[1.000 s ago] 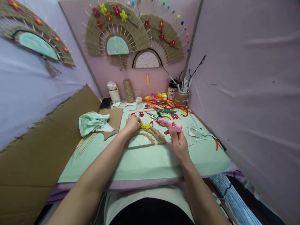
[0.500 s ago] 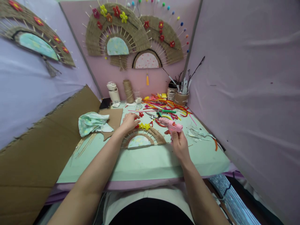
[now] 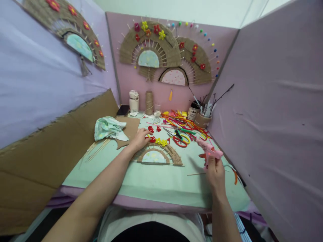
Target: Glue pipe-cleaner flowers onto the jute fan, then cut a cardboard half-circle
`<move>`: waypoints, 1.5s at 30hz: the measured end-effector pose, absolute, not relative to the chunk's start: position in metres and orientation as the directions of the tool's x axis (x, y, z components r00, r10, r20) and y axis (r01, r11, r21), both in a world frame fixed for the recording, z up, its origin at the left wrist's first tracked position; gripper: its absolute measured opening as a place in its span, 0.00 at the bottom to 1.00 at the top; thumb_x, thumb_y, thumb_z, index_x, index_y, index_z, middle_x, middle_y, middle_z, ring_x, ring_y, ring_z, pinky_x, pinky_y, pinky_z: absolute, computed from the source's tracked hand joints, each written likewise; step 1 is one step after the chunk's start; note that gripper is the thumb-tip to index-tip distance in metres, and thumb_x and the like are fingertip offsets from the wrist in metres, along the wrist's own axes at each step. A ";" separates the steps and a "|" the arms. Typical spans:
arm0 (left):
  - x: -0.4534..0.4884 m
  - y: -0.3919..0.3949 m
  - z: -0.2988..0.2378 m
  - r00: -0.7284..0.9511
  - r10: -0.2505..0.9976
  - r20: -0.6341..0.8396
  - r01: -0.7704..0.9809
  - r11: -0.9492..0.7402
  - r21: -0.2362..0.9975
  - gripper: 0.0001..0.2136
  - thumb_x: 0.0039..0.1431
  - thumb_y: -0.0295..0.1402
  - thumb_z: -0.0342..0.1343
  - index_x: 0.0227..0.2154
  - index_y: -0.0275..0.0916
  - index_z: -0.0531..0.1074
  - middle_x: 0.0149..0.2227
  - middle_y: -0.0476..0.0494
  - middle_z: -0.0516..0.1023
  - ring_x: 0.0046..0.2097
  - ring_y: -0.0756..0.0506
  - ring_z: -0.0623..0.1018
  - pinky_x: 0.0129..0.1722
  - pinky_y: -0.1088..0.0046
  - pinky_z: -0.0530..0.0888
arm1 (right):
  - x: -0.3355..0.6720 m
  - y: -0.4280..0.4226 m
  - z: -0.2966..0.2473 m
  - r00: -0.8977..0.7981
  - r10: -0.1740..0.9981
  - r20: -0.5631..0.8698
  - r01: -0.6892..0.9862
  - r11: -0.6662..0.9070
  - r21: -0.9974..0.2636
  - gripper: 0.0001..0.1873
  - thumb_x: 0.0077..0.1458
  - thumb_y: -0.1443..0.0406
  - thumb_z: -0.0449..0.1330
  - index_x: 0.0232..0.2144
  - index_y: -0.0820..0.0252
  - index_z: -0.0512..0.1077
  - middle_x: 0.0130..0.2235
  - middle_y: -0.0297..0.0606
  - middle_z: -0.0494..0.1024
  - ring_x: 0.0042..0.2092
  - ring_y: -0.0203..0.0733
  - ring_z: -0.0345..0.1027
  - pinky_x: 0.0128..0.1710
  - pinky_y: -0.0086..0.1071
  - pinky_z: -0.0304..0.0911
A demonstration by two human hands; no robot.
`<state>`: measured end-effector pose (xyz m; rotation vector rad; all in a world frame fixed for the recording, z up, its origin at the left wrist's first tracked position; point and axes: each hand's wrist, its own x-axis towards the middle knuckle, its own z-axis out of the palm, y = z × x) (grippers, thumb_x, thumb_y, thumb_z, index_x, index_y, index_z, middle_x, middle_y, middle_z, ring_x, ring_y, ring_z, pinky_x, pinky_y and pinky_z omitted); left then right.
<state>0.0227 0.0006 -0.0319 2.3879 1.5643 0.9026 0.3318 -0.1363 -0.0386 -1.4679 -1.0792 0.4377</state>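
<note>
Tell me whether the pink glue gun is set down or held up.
Held up: the right hand grips the glue gun by its handle, above the table, with its nozzle pointing away from the person.

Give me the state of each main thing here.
Pink glue gun: held in right hand
Small twine fan: lying flat
Scissors: lying down, blade position unclear
Cloth: crumpled
Phone: flat, screen dark
Cream bottle: upright, lidded
Twine spool: upright
Pipe cleaners: loose, heaped
Yellow tassel: hanging
Wall fans: mounted
</note>
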 end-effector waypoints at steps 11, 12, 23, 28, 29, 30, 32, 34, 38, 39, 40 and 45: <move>0.024 0.000 -0.038 0.304 0.901 0.311 0.834 -0.409 0.370 0.07 0.54 0.32 0.57 0.33 0.41 0.80 0.40 0.40 0.73 0.48 0.40 0.68 0.51 0.62 0.66 | 0.357 -0.133 -0.044 0.545 0.768 0.337 0.455 0.067 -0.888 0.29 0.58 0.44 0.45 0.39 0.62 0.70 0.33 0.39 0.74 0.26 0.35 0.56 0.25 0.33 0.56; 0.024 -0.001 -0.037 0.306 0.899 0.314 0.829 -0.413 0.376 0.07 0.54 0.32 0.57 0.33 0.41 0.80 0.40 0.39 0.73 0.48 0.40 0.68 0.51 0.62 0.66 | 0.356 -0.133 -0.043 0.549 0.768 0.330 0.460 0.053 -0.887 0.30 0.58 0.44 0.45 0.39 0.62 0.70 0.32 0.39 0.73 0.26 0.35 0.56 0.25 0.33 0.56; 0.029 -0.001 -0.039 0.307 0.897 0.318 0.836 -0.414 0.359 0.08 0.56 0.32 0.56 0.34 0.41 0.80 0.41 0.39 0.73 0.48 0.39 0.68 0.51 0.62 0.66 | 0.351 -0.132 -0.043 0.552 0.786 0.279 0.418 0.029 -0.908 0.31 0.57 0.42 0.46 0.40 0.62 0.71 0.32 0.38 0.73 0.24 0.33 0.56 0.22 0.30 0.56; 0.032 0.001 -0.042 0.335 0.895 0.295 0.833 -0.428 0.351 0.08 0.55 0.31 0.56 0.34 0.41 0.80 0.40 0.39 0.74 0.47 0.40 0.68 0.51 0.62 0.65 | 0.351 -0.132 -0.045 0.540 0.788 0.295 0.421 0.051 -0.906 0.30 0.58 0.43 0.46 0.39 0.62 0.71 0.29 0.35 0.71 0.24 0.33 0.54 0.22 0.29 0.55; 0.032 0.001 -0.042 0.340 0.894 0.293 0.830 -0.432 0.353 0.09 0.55 0.30 0.56 0.34 0.41 0.80 0.40 0.39 0.74 0.47 0.40 0.68 0.51 0.62 0.65 | 0.351 -0.132 -0.045 0.541 0.787 0.297 0.424 0.049 -0.904 0.30 0.58 0.43 0.46 0.39 0.62 0.71 0.28 0.35 0.70 0.24 0.33 0.54 0.22 0.29 0.55; 0.032 0.001 -0.042 0.342 0.893 0.292 0.828 -0.433 0.356 0.09 0.55 0.30 0.56 0.34 0.41 0.81 0.40 0.39 0.75 0.47 0.39 0.68 0.51 0.62 0.66 | 0.351 -0.132 -0.044 0.544 0.784 0.298 0.429 0.045 -0.902 0.30 0.58 0.43 0.46 0.38 0.62 0.71 0.28 0.35 0.70 0.23 0.33 0.55 0.22 0.30 0.55; 0.032 0.000 -0.043 0.337 0.896 0.290 0.824 -0.430 0.369 0.08 0.54 0.29 0.56 0.33 0.41 0.81 0.40 0.39 0.75 0.47 0.39 0.69 0.51 0.62 0.66 | 0.351 -0.132 -0.043 0.551 0.779 0.301 0.438 0.037 -0.898 0.29 0.58 0.43 0.46 0.39 0.62 0.71 0.28 0.35 0.70 0.24 0.33 0.55 0.22 0.30 0.56; 0.032 -0.001 -0.042 0.333 0.895 0.296 0.818 -0.430 0.382 0.08 0.54 0.29 0.56 0.32 0.42 0.81 0.39 0.39 0.75 0.47 0.39 0.69 0.51 0.62 0.66 | 0.350 -0.133 -0.042 0.556 0.777 0.295 0.438 0.029 -0.899 0.29 0.58 0.44 0.46 0.39 0.62 0.71 0.29 0.36 0.71 0.24 0.34 0.56 0.22 0.30 0.57; 0.028 -0.002 -0.034 0.295 0.887 0.356 0.802 -0.433 0.413 0.08 0.54 0.30 0.56 0.33 0.40 0.79 0.40 0.39 0.75 0.48 0.40 0.70 0.52 0.62 0.66 | 0.351 -0.134 -0.040 0.565 0.775 0.284 0.435 0.013 -0.900 0.29 0.58 0.43 0.46 0.39 0.62 0.71 0.32 0.38 0.73 0.26 0.34 0.58 0.23 0.31 0.58; 0.027 -0.002 -0.031 0.270 0.886 0.378 0.795 -0.426 0.431 0.08 0.54 0.30 0.56 0.33 0.40 0.79 0.40 0.40 0.75 0.48 0.40 0.70 0.52 0.62 0.66 | 0.351 -0.134 -0.041 0.564 0.774 0.288 0.439 0.014 -0.898 0.30 0.58 0.43 0.46 0.40 0.62 0.71 0.32 0.38 0.73 0.26 0.34 0.58 0.24 0.31 0.58; 0.025 -0.002 -0.029 0.243 0.885 0.396 0.789 -0.418 0.450 0.07 0.55 0.29 0.55 0.34 0.40 0.78 0.41 0.40 0.75 0.48 0.41 0.71 0.52 0.62 0.66 | 0.352 -0.134 -0.041 0.564 0.773 0.292 0.442 0.016 -0.897 0.30 0.58 0.43 0.46 0.40 0.62 0.71 0.33 0.38 0.74 0.26 0.34 0.58 0.24 0.31 0.58; 0.021 -0.002 -0.023 0.175 0.888 0.425 0.776 -0.390 0.495 0.06 0.54 0.29 0.54 0.32 0.40 0.76 0.39 0.41 0.76 0.46 0.41 0.72 0.52 0.61 0.67 | 0.353 -0.133 -0.042 0.578 0.766 0.283 0.439 0.001 -0.898 0.32 0.57 0.42 0.46 0.39 0.63 0.71 0.32 0.38 0.73 0.25 0.34 0.58 0.24 0.31 0.58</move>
